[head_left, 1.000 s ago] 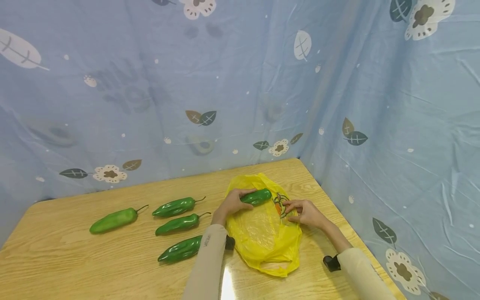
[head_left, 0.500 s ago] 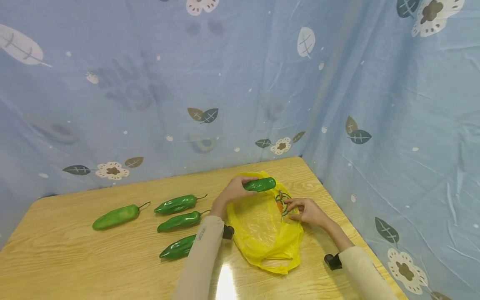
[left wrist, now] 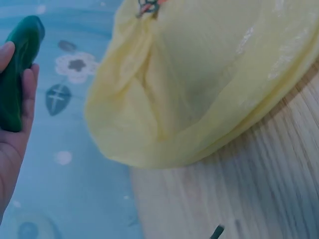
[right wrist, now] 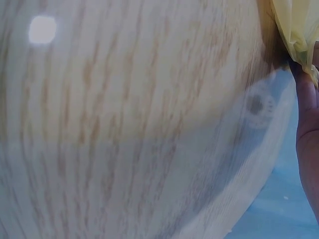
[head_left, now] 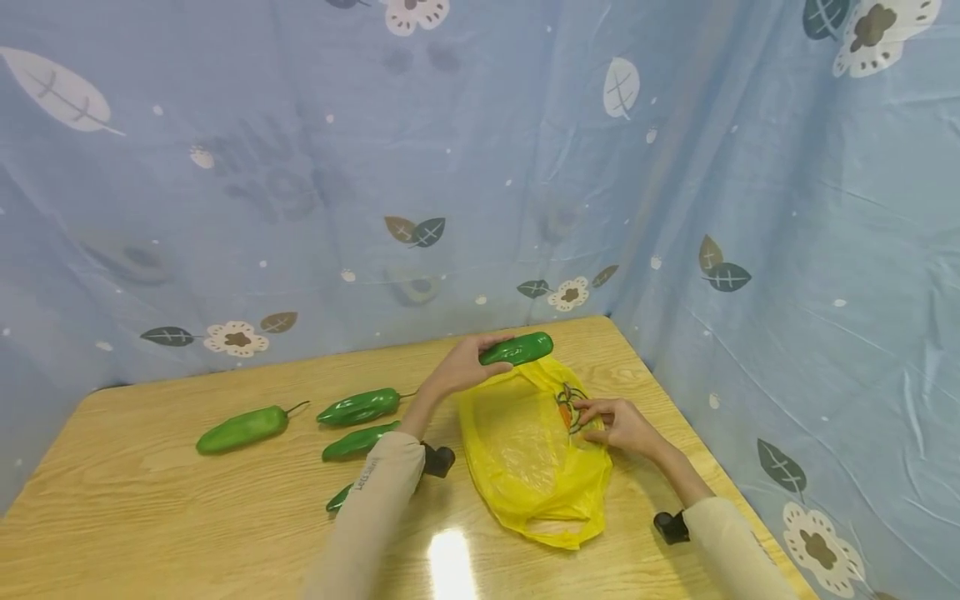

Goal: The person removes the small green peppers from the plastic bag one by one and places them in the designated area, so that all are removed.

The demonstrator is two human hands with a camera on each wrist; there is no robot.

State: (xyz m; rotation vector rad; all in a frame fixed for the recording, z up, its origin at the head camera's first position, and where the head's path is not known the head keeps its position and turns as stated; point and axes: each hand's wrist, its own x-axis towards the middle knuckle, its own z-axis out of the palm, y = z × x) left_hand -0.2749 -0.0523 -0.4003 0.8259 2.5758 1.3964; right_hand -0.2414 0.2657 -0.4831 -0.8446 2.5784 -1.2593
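Observation:
My left hand point(head_left: 463, 367) grips a dark green chili pepper point(head_left: 525, 348) between thumb and fingers, raised over the far rim of a yellow plastic bag point(head_left: 510, 467). The pepper's blunt end points right; its other end is hidden in the palm. In the left wrist view the same pepper point(left wrist: 22, 64) lies along the fingers, apart from the bag. My right hand point(head_left: 626, 427) pinches the bag's right side by its printed picture. Only part of that hand point(right wrist: 308, 129) shows at the edge of the right wrist view, holding the yellow film.
Left of the bag lie a lighter green pepper point(head_left: 243, 430) and three dark ones: an upper point(head_left: 360, 407), a middle point(head_left: 354, 443) and a lower point(head_left: 339, 500), the last largely behind my left sleeve point(head_left: 382, 492). A blue patterned curtain point(head_left: 300, 183) hangs behind and right of the wooden table point(head_left: 187, 517).
My left hand has lifted the pepper from inside the bag up and away beyond its far rim. The right hand keeps its hold on the bag. The head view has shifted slightly.

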